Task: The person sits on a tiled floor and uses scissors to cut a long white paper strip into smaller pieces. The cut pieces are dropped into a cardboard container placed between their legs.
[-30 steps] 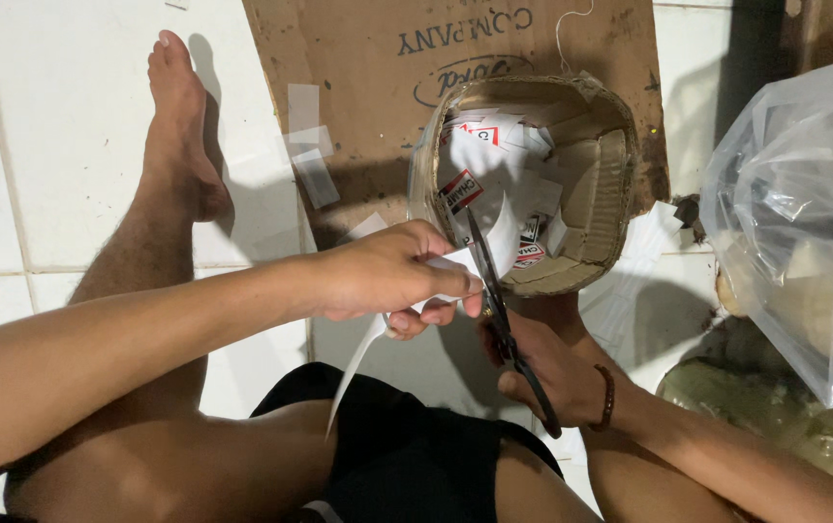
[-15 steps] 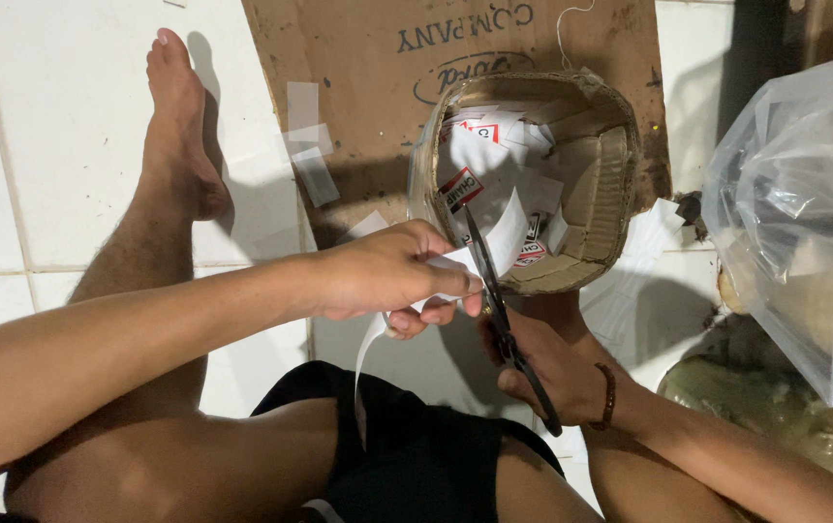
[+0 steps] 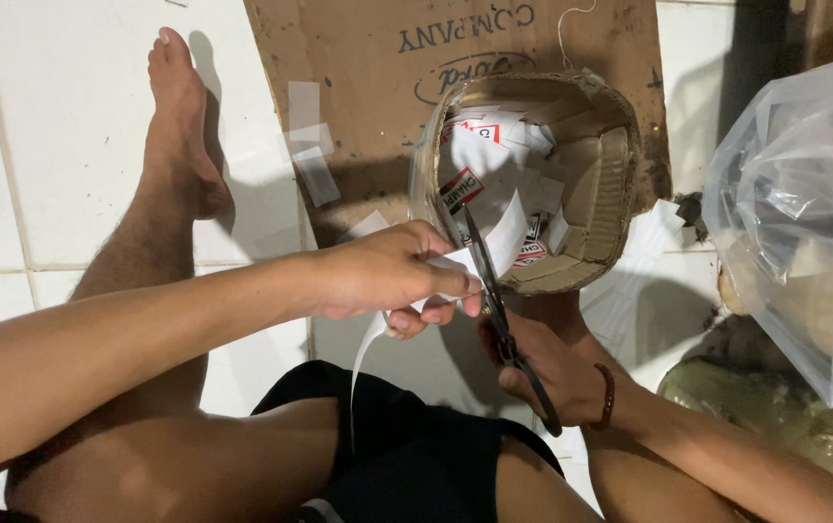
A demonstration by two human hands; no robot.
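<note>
The person sits on the white tiled floor (image 3: pixel 68 145), bare leg stretched toward the upper left corner of the view, and cuts paper over the lap. The left hand (image 3: pixel 387 276) is closed in a pinch on a white paper strip (image 3: pixel 363 363), thumb and fingertips pressed together at the top end of the strip while the rest hangs down in a thin curl toward the black shorts (image 3: pixel 416 446). The right hand (image 3: pixel 547 373) grips the handles of black scissors (image 3: pixel 494 305); its fingers are curled around the loops, and the blades point up and away, their tips reaching over the near rim of a round cardboard container (image 3: pixel 620 184). The blades look nearly closed on the paper just beside the left fingertips, though the exact gap cannot be told.

The container stands on a flattened brown cardboard sheet (image 3: pixel 358 97) and holds a heap of small cut labels (image 3: pixel 494 174), white with red and black print. A few loose white slips (image 3: pixel 305 140) lie on the sheet's left edge. A crumpled clear plastic bag (image 3: pixel 804 223) sits at the right edge of the view.

The strip appears very light, limp and easy to tear or crease, so it likely handles best pinched close to the cutting line, kept taut, with the hanging tail left free
</note>
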